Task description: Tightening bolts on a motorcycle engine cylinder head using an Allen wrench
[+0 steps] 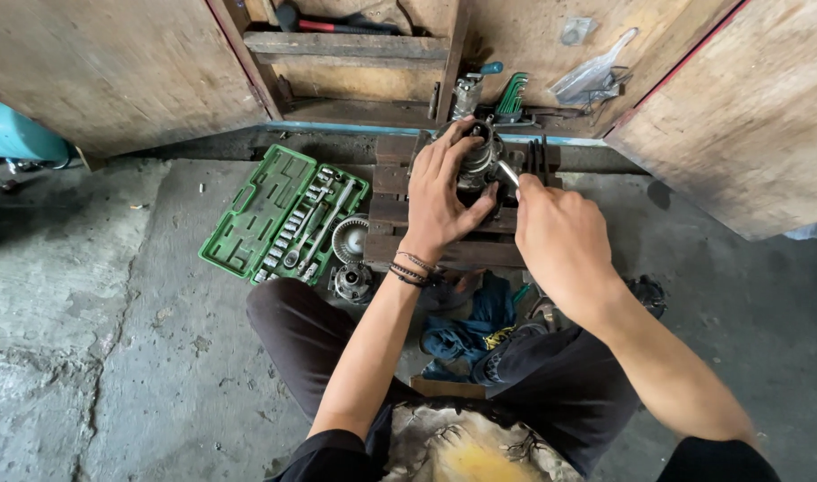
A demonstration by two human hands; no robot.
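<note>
Grey cylindrical metal engine part point(478, 161): gripped under left hand point(440, 192), on dark wooden block point(444, 254). Slim silver tool point(507, 171) pinched in right hand point(558, 234). Risk: tool slipping toward left fingers; part tipping onto toothed gear point(349, 239) nearby.

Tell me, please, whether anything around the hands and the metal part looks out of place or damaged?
Nothing looks broken. The left hand grips the metal part on a wooden stand; the right hand holds a slim tool. Two gear parts lie loose on the cracked floor beside the open green socket case.
</note>
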